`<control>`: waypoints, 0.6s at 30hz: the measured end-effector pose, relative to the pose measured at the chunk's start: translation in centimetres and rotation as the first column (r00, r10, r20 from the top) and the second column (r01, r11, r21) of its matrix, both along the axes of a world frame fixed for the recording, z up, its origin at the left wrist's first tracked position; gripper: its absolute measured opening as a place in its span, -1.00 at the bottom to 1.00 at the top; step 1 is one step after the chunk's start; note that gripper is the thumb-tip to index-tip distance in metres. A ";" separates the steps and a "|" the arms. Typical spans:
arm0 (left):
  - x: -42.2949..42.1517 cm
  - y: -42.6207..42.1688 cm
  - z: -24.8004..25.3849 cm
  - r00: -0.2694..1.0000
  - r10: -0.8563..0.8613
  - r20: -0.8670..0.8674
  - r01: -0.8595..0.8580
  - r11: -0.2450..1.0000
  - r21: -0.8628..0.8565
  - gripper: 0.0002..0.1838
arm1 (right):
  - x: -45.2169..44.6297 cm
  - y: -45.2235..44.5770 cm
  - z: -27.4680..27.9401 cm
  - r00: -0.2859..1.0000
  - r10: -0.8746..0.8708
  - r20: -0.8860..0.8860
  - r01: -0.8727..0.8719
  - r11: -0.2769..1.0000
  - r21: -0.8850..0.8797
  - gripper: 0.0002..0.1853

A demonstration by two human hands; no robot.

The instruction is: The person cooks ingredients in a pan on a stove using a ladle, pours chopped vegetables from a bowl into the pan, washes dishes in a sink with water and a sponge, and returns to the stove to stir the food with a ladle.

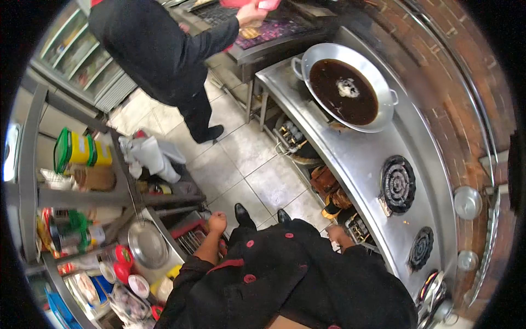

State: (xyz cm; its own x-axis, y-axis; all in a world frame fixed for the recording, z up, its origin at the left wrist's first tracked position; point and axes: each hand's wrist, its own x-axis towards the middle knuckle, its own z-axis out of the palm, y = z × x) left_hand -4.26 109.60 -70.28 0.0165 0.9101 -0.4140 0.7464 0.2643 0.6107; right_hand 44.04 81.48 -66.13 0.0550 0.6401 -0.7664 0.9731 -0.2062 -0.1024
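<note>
My left hand [217, 222] hangs at my side with its fingers curled into a loose fist; nothing shows in it. It is near a shelf rack with a round metal lid [148, 244]. My right hand [339, 237] is down beside the stove's front edge, its fingers curled inward. A small pale patch shows under those fingers, and I cannot make out whether it is held. On the steel stove top [359, 164] to my right sits a wide two-handled metal pan [381, 104] of dark brown liquid, with pale foam at its middle.
Ahead on the left, a co-worker in dark clothes [142, 49] reaches over a grill [285, 33]. Two black burners [397, 185] are set in the stove top. Crowded shelves [82, 197] stand on my left. Tiled floor [219, 164] runs between.
</note>
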 end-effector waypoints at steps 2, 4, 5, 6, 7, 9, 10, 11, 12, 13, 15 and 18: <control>0.2 3.7 1.1 0.990 0.088 0.106 -0.069 0.982 -0.175 -0.69 | -3.5 0.4 3.6 0.999 0.029 0.039 -0.030 0.999 0.022 -0.73; 0.0 6.3 1.6 0.991 -0.134 0.004 0.134 0.990 0.053 -0.68 | -6.2 -0.5 4.1 0.911 -0.358 -0.204 0.392 0.906 0.162 -0.79; -0.2 7.1 1.6 0.981 -0.189 -0.041 0.191 0.979 0.063 -0.67 | -7.4 -0.4 3.8 0.977 -0.195 -0.085 0.209 0.954 0.216 -0.74; -0.4 7.8 1.7 0.967 -0.241 -0.088 0.247 0.966 0.075 -0.67 | -8.4 -0.7 3.6 0.970 -0.229 -0.081 0.241 0.944 0.224 -0.74; -0.9 8.4 0.9 0.959 -0.271 -0.086 0.278 0.956 0.088 -0.67 | -9.2 -0.9 2.8 0.979 -0.201 -0.030 0.204 0.965 0.164 -0.74; -2.6 9.6 -2.7 0.553 -0.701 -0.450 0.805 0.590 0.071 -0.65 | -10.5 -0.6 2.7 0.988 -0.156 0.004 0.155 0.983 0.096 -0.75; -3.3 9.3 -4.0 0.643 -0.672 -0.368 0.732 0.680 0.037 -0.64 | -11.1 -0.7 3.4 0.984 -0.180 0.005 0.178 0.978 0.106 -0.75; -4.0 8.7 -5.3 0.729 -0.623 -0.284 0.647 0.763 -0.013 -0.64 | -11.3 -1.0 4.1 0.980 -0.194 -0.036 0.197 0.975 0.104 -0.75; -4.8 7.8 -6.7 0.720 -0.632 -0.288 0.658 0.753 -0.007 -0.64 | -11.5 -1.3 4.8 0.975 -0.205 -0.079 0.213 0.972 0.103 -0.75; -5.7 7.5 -7.8 0.598 -0.721 -0.349 0.779 0.625 0.045 -0.63 | -11.8 -1.5 5.2 0.972 -0.219 -0.082 0.228 0.967 0.113 -0.75; -5.3 7.7 -6.8 0.448 -0.783 -0.433 0.885 0.457 0.090 -0.63 | -12.1 -2.1 5.2 0.978 -0.209 0.028 0.207 0.977 0.052 -0.77; -4.3 5.2 -2.4 0.720 -0.611 -0.329 0.615 0.781 -0.105 -0.65 | -12.2 -4.4 2.3 0.955 -0.295 0.030 0.291 0.950 0.111 -0.80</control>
State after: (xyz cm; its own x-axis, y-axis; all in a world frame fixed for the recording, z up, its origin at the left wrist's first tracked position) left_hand -8.54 114.81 -72.66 0.4391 0.7535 -0.4893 0.8960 -0.3274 0.3000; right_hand 31.87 77.04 -63.80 0.2854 0.6663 -0.6889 0.8756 -0.4735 -0.0953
